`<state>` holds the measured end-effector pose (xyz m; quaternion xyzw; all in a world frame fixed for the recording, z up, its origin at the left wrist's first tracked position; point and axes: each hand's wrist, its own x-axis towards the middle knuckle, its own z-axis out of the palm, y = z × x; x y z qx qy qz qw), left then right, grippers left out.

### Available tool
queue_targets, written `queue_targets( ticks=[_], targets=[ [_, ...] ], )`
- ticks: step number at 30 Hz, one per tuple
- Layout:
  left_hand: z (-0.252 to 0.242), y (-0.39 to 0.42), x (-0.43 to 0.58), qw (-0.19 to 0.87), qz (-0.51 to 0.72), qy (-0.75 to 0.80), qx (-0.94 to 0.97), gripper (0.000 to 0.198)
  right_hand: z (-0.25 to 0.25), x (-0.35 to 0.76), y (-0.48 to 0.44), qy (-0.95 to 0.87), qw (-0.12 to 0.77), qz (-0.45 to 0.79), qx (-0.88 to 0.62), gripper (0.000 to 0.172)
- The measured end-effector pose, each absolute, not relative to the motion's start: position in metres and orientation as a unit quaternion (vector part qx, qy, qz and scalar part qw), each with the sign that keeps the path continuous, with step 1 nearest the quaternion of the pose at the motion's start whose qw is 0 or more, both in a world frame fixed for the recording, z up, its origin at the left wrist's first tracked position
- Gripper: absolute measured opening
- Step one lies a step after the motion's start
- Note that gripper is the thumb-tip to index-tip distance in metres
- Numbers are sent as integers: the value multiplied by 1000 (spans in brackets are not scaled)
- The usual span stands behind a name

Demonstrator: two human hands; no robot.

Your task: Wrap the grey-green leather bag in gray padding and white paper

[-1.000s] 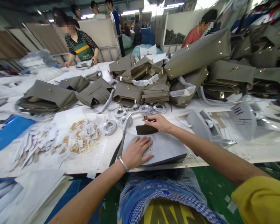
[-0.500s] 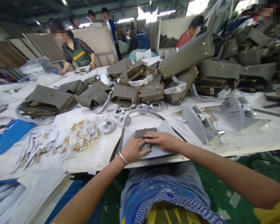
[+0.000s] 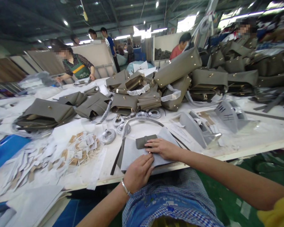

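Although pale marks can be made out on the blue apron (image 3: 153,206), no word can be read. Just beyond it, the left hand (image 3: 138,171) is held with fingers drawn together, their tips brought to a small metal fitting (image 3: 150,153); the right hand (image 3: 164,149) is laid with fingers outstretched over a grey-brown tab (image 3: 141,142). Whether anything is gripped cannot be told. The tab is set on a pale sheet (image 3: 129,157) near the front of the tabletop (image 3: 217,153). The step in hand is judged to be the settling of the tab at the fitting; for the next move, light, steady finger pressure would be called for. On the left, no print can be read on the heaped tags (image 3: 85,148). Farther off, H-like strokes are drawn on a grey stand (image 3: 228,118). Behind, no brand can be read on the piled bags (image 3: 49,110).
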<state>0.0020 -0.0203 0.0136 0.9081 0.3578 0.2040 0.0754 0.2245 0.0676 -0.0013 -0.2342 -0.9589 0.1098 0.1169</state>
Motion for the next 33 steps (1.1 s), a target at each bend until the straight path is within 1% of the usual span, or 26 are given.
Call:
queue_targets(
  ticks=[2, 6, 12, 17, 20, 23, 24, 26, 29, 33],
  targets=[
    [7, -24, 4, 82, 212, 375, 899, 37, 1, 224, 68, -961, 132, 100, -222, 40],
    [-1, -24, 2, 72, 223, 374, 897, 39, 7, 218, 74, -964, 155, 94, -193, 25],
    [-11, -22, -3, 19, 223, 363, 905, 42, 12, 204, 87, -975, 99, 50, -193, 14],
    [-23, -18, -5, -38, 245, 335, 909, 46, 19, 200, 77, -971, 62, 23, -230, 14],
    [-30, -17, -4, -65, 258, 323, 908, 47, 25, 199, 67, -959, 50, 38, -275, 17],
    [-33, -16, -5, -79, 268, 312, 908, 49, 38, 209, 61, -957, 40, 80, -274, 20],
    [-33, -16, -5, -80, 268, 310, 909, 50, 45, 217, 62, -956, 50, 96, -272, 22],
    [-33, -16, -5, -81, 268, 307, 910, 51, 62, 241, 67, -940, 104, 114, -303, 26],
    [-34, -15, -6, -81, 267, 311, 909, 53, 89, 293, 84, -870, 207, 94, -438, 30],
    [-29, -18, -5, -68, 268, 325, 904, 53, 111, 351, 100, -760, 261, 42, -593, 31]
  ],
)
